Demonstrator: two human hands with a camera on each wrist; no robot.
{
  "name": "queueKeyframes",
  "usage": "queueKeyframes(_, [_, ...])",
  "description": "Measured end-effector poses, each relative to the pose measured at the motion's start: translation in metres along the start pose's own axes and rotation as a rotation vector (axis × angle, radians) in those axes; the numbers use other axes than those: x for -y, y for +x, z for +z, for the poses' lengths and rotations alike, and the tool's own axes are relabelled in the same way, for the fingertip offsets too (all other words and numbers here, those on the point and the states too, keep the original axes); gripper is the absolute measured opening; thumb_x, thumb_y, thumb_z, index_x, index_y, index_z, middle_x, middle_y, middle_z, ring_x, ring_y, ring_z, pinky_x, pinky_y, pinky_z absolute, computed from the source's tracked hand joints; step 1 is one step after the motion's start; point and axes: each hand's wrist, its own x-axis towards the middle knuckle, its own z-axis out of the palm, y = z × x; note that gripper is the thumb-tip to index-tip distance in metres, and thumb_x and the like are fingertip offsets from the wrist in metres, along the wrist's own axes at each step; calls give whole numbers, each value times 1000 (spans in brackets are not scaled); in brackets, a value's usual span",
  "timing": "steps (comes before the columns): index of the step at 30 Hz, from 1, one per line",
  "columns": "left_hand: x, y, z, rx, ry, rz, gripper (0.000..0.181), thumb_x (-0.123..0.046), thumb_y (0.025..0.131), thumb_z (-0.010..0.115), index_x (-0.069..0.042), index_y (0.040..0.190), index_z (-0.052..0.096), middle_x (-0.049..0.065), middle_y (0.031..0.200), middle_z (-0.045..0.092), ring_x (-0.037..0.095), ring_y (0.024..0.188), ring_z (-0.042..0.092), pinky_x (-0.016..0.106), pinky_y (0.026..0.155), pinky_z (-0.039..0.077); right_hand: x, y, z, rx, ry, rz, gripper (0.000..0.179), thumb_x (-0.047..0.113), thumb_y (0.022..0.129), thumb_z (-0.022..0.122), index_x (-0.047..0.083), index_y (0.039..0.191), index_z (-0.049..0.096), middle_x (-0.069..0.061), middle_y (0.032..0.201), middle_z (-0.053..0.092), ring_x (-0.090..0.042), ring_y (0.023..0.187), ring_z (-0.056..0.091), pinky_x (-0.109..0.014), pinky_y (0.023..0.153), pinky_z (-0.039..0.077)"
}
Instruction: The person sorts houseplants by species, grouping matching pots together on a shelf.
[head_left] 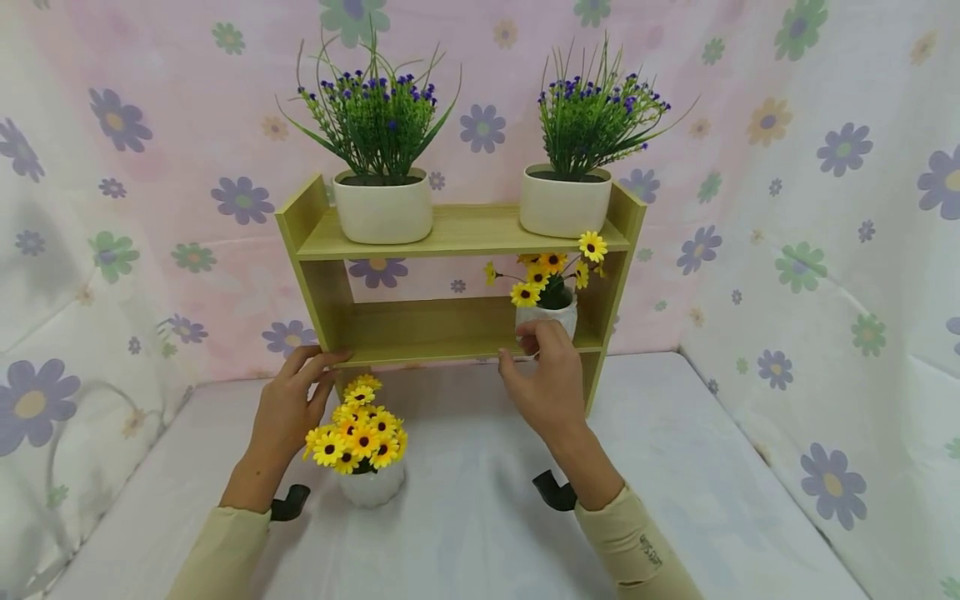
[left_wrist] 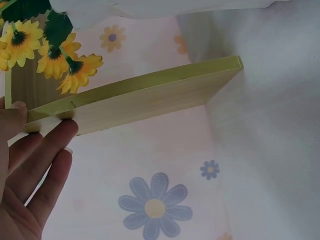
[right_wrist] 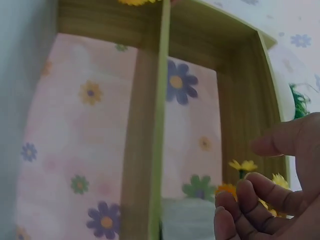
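Note:
My left hand (head_left: 283, 410) grips the left side panel of a wooden shelf (head_left: 442, 325); in the left wrist view the thumb lies on one face and the fingers on the other. My right hand (head_left: 551, 383) is in front of a white pot of yellow flowers (head_left: 546, 315) on the middle board, at its right end. In the right wrist view its fingers (right_wrist: 260, 200) are loosely bent, the thumb apart, nothing between them. A second white pot of yellow flowers (head_left: 373, 487) stands on the table beside my left wrist.
Two cream oval planters with purple flowers, one left (head_left: 384, 208) and one right (head_left: 566, 204), stand on the top board. A white cloth covers the table (head_left: 465, 517). Flower-patterned curtains (head_left: 780, 217) surround it. Dark curved pieces (head_left: 557, 492) show beside both wrists.

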Motion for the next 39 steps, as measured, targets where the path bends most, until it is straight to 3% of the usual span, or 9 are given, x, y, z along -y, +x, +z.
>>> queueKeyframes(5, [1,0,0,2,-2,-3,36,-1,97,76,-17,129,74,15,125,64,38,94,71,56,78,64,-1,-8,17,55,-8,-23,29,8,87,83,5,111,67,-7,105,65,-20,94,62,-37,82,60])
queueKeyframes(14, [3,-1,1,4,-4,3,37,-1,97,76,-18,129,74,14,124,65,37,93,71,55,79,65,-2,-28,50,196,-61,-172,32,11,88,82,6,116,70,-7,110,67,-21,101,66,-35,86,61])
queueKeyframes(21, [5,0,1,-1,-7,6,36,-1,97,76,-18,129,74,14,124,65,36,91,71,54,77,65,-1,-42,70,345,-73,-194,42,14,87,84,7,126,69,-6,120,68,-21,110,66,-38,94,60])
queueKeyframes(30, [5,1,2,-1,-10,3,36,-2,97,76,-18,129,74,14,124,65,37,94,71,55,80,64,4,-58,90,573,-64,-137,51,25,91,82,7,136,65,-4,135,65,-22,125,62,-38,108,54])
queueKeyframes(39, [5,0,2,0,-6,1,36,-2,97,76,-19,129,74,14,125,65,37,94,72,56,81,64,5,-71,106,828,221,50,71,27,87,86,11,150,57,-1,147,60,-26,132,60,-35,108,54])
